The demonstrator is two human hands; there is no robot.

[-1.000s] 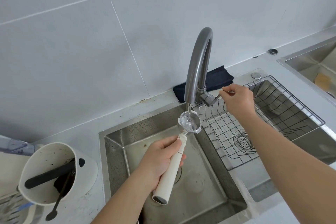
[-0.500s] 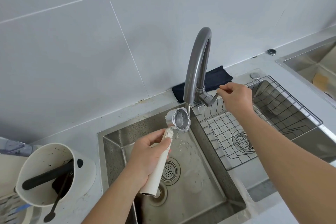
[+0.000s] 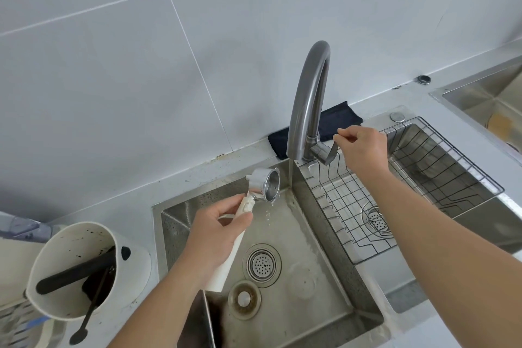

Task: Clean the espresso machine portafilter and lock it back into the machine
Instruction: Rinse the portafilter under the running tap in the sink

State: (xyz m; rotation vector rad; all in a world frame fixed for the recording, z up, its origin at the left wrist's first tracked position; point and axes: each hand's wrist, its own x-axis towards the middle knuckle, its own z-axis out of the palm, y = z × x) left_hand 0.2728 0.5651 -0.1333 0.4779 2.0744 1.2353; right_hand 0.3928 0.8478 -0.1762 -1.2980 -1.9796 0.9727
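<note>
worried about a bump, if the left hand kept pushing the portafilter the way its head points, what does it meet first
Likely the faucet spout: the portafilter head in the left hand tilts up and right toward it. Depth is unclear, so it might reach the sink back wall instead.

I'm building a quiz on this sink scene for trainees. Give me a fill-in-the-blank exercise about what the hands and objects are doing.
1. The left hand grips the white-handled metal portafilter by its ____.
2. The right hand pinches the lever of the curved grey ____.
3. The portafilter basket is held over the steel sink basin and is ____ of coffee grounds.
4. A folded cloth behind the spout is dark ____ in colour.

Missing words: handle; faucet; empty; blue
</note>
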